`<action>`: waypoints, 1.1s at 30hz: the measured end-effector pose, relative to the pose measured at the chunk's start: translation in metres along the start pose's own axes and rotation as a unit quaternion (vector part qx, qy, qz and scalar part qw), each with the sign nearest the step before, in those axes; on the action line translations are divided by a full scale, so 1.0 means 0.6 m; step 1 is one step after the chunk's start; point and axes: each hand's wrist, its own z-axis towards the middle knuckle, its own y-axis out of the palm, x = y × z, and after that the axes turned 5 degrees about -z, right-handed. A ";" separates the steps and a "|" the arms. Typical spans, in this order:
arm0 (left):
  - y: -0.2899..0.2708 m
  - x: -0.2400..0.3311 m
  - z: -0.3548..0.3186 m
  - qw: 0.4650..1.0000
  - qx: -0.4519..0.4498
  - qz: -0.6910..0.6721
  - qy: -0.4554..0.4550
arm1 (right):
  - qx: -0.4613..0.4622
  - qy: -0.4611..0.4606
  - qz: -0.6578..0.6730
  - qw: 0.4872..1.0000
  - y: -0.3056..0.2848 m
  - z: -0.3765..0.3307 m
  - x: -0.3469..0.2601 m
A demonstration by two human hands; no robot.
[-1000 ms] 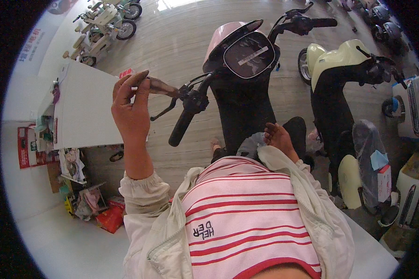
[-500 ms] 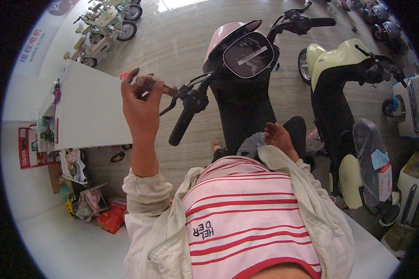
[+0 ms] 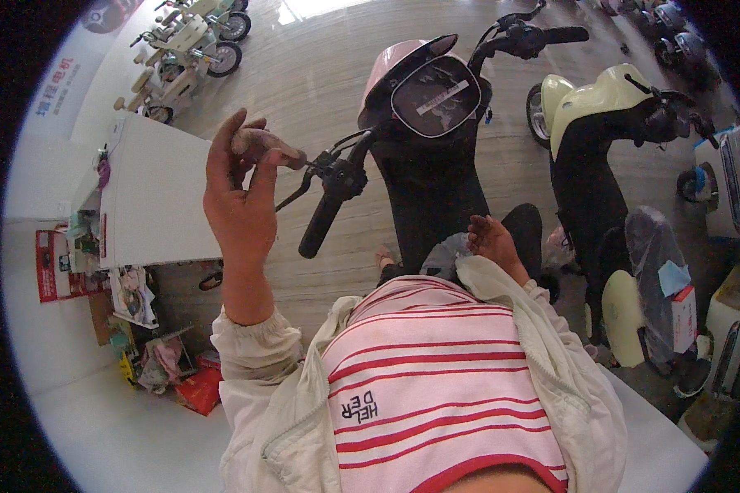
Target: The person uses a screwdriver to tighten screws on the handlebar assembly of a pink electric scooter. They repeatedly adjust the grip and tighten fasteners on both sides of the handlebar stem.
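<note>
A pink-and-black electric scooter (image 3: 427,177) stands before me, with a dark display (image 3: 437,97) at its head. My left hand (image 3: 242,189) is raised beside its left handlebar grip (image 3: 321,223). Thumb and fingers are pinched together close to the mount of the brake lever (image 3: 292,197). Whatever sits between the fingertips is too small to make out. My right hand (image 3: 493,240) rests low by my lap, next to clear plastic wrap (image 3: 448,255). Its fingers are loosely bent and apart, and no object shows in them.
A white table (image 3: 160,193) stands at the left, with papers and a red bag (image 3: 199,390) below. To the right is a cream scooter (image 3: 604,107), near a plastic-wrapped seat (image 3: 654,263). Several small bikes (image 3: 185,62) line the far left.
My left hand has shifted slightly left, its fingers turning at the lever mount while the pinch stays closed. My right hand stays in place.
</note>
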 end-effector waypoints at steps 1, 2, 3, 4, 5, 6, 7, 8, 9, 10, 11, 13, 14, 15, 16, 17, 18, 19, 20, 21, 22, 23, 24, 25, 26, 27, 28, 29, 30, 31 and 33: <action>0.001 -0.002 -0.001 1.000 -0.002 -0.015 0.002 | -0.002 0.001 0.003 1.000 0.000 -0.001 0.000; 0.002 -0.004 -0.002 1.000 -0.004 -0.030 0.004 | -0.004 0.003 0.005 1.000 0.000 -0.001 0.000; 0.002 -0.007 -0.003 0.999 -0.005 -0.046 0.005 | -0.002 0.003 0.007 1.000 0.003 -0.002 0.000; 0.002 -0.010 -0.004 0.999 -0.011 -0.048 0.020 | -0.001 0.003 0.009 1.000 0.006 -0.003 0.000; 0.000 -0.015 -0.003 0.998 -0.016 -0.051 0.034 | 0.000 0.004 0.012 1.000 0.008 -0.004 -0.001; -0.001 -0.017 -0.002 0.997 -0.022 -0.053 0.049 | 0.011 0.002 0.005 1.000 0.009 -0.004 -0.001; -0.001 -0.017 -0.001 0.998 -0.020 -0.048 0.039 | 0.022 0.000 -0.001 1.000 0.009 -0.004 -0.001; -0.001 -0.015 -0.001 0.998 -0.019 -0.044 0.029 | 0.033 -0.001 -0.008 0.999 0.010 -0.004 -0.001; -0.001 -0.014 0.000 0.999 -0.017 -0.039 0.019 | 0.032 0.001 -0.007 0.999 0.008 -0.003 -0.001; -0.002 -0.015 0.000 0.999 -0.020 -0.031 0.011 | 0.032 0.003 -0.006 0.999 0.007 -0.001 -0.002; -0.002 -0.020 0.000 0.999 -0.024 -0.023 0.003 | 0.031 0.005 -0.005 0.999 0.006 0.000 -0.002; 0.001 -0.027 -0.003 0.999 -0.026 -0.024 -0.009 | 0.026 0.001 -0.009 1.000 0.001 0.000 0.000; 0.004 -0.029 -0.004 0.999 -0.026 -0.032 -0.012 | 0.023 -0.001 -0.012 1.000 -0.001 0.000 0.000; 0.007 -0.032 -0.004 0.999 -0.026 -0.040 -0.015 | 0.035 -0.001 -0.015 0.999 0.001 -0.001 0.000; 0.008 -0.035 -0.005 0.998 -0.028 -0.045 -0.021 | 0.048 -0.001 -0.018 0.999 0.004 -0.002 0.001; 0.009 -0.037 -0.005 0.998 -0.030 -0.050 -0.028 | 0.061 -0.002 -0.021 0.998 0.007 -0.002 0.002; 0.009 -0.039 -0.005 0.997 -0.032 -0.055 -0.034 | 0.070 -0.007 -0.034 0.997 0.010 -0.003 0.002; 0.010 -0.040 -0.006 0.998 -0.033 -0.045 -0.036 | 0.080 -0.012 -0.047 0.996 0.012 -0.004 0.003; 0.010 -0.040 -0.007 0.998 -0.034 -0.035 -0.038 | 0.090 -0.018 -0.060 0.994 0.015 -0.004 0.003; 0.011 -0.040 -0.007 0.998 -0.035 -0.026 -0.040 | 0.079 -0.014 -0.050 0.995 0.010 -0.003 0.003; 0.012 -0.043 -0.006 0.999 -0.033 -0.032 -0.028 | 0.069 -0.011 -0.039 0.997 0.004 0.000 0.002; 0.012 -0.048 -0.005 0.999 -0.030 -0.038 -0.017 | 0.058 -0.008 -0.029 0.998 -0.001 0.002 0.001; 0.011 -0.052 -0.005 0.999 -0.026 -0.043 -0.006 | 0.052 -0.004 -0.024 0.998 0.002 0.001 0.001; 0.009 -0.051 -0.005 1.000 -0.019 0.002 0.003 | 0.047 0.000 -0.019 0.999 0.004 0.000 0.000; 0.006 -0.048 -0.003 0.999 -0.012 0.048 0.011 | 0.041 0.004 -0.014 0.999 0.007 -0.001 -0.001; 0.003 -0.047 -0.002 0.995 -0.005 0.094 0.020 | 0.044 0.006 -0.018 0.999 0.006 -0.001 -0.001; -0.001 -0.050 0.000 0.994 -0.004 0.104 0.016 | 0.048 0.007 -0.022 0.999 0.006 0.000 -0.002; -0.006 -0.054 0.002 0.993 -0.004 0.115 0.012 | 0.052 0.009 -0.025 0.998 0.006 0.001 -0.002; -0.008 -0.057 0.004 0.992 -0.003 0.125 0.009 | 0.049 0.009 -0.024 0.998 0.004 0.001 -0.002; -0.008 -0.055 0.004 0.993 -0.004 0.116 0.006 | 0.047 0.009 -0.023 0.999 0.001 0.002 -0.001; -0.009 -0.050 0.006 0.995 -0.005 0.096 -0.001 | 0.052 0.007 -0.027 0.998 -0.003 0.005 0.000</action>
